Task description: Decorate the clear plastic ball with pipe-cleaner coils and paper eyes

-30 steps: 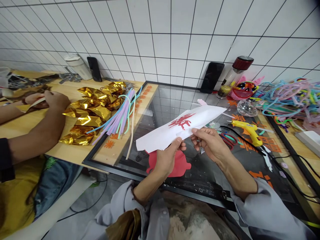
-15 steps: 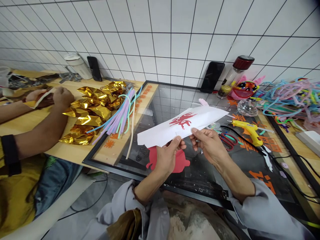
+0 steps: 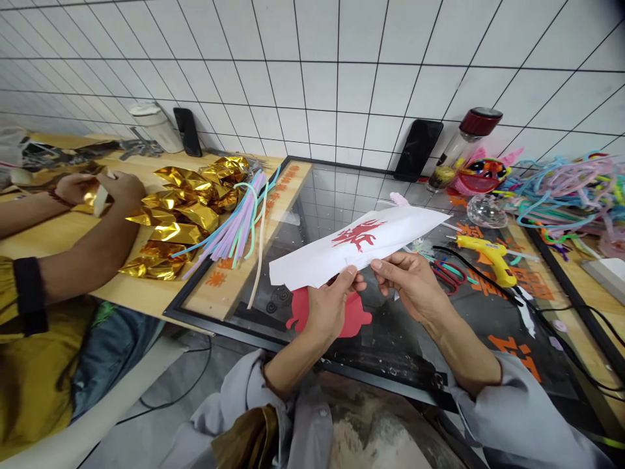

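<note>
A white sheet of paper (image 3: 312, 264) with a red jagged pattern (image 3: 360, 234) in its middle is held up over the glass tabletop. My left hand (image 3: 332, 303) pinches its lower edge between thumb and fingers. Close by on the right, my right hand (image 3: 407, 280) grips the same edge, thumb on top. Below the sheet lies a red paper cutout (image 3: 359, 317) with a wavy outline, partly hidden by my left hand and wrist. Red-handled scissors (image 3: 452, 277) rest just beyond my right hand.
A yellow glue gun (image 3: 493, 257) with a black cord lies at right, near tangled pipe cleaners (image 3: 571, 195). A phone (image 3: 417, 150) and a jar (image 3: 459, 146) stand by the wall. At left are pipe cleaners (image 3: 234, 228), gold foil (image 3: 183, 221) and a co-worker's hands (image 3: 120, 189).
My hands and the paper are almost unchanged, with my right fingers slightly shifted along the edge. The co-worker's hands have moved a little with the strip they hold.
</note>
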The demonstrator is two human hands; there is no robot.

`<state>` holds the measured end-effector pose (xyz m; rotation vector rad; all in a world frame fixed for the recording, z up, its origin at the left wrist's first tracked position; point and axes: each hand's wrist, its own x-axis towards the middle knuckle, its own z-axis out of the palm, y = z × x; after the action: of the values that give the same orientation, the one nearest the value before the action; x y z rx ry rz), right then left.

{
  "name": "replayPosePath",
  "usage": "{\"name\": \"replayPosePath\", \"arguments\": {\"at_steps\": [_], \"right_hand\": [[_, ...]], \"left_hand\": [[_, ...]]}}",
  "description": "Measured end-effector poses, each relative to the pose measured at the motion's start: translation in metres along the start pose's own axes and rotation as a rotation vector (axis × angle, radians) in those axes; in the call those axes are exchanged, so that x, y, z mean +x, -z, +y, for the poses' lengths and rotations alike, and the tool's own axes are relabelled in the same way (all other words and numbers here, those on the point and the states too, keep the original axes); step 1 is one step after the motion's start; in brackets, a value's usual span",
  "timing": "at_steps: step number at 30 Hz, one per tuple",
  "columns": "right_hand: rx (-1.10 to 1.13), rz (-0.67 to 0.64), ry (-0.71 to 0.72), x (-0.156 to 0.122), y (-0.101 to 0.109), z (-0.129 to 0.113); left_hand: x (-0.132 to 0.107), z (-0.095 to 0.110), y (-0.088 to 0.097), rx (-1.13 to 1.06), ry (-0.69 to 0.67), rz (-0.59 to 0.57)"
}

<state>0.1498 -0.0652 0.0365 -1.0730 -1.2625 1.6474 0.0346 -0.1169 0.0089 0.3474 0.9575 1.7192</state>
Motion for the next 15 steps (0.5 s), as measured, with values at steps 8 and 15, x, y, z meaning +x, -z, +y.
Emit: {"name": "replayPosePath", "arguments": {"at_steps": [8, 15], "right_hand": [[0.034, 0.047, 0.001, 0.0015, -0.0016, 0.0049], [0.035, 0.065, -0.007, 0.0019, -0.0024, 0.0038]], "left_hand": [[-0.0001, -0.0003, 0.0001, 0.003, -0.013, -0.017], [-0.0004, -0.0011, 0.0002, 0.008, -0.018, -0.022]]}}
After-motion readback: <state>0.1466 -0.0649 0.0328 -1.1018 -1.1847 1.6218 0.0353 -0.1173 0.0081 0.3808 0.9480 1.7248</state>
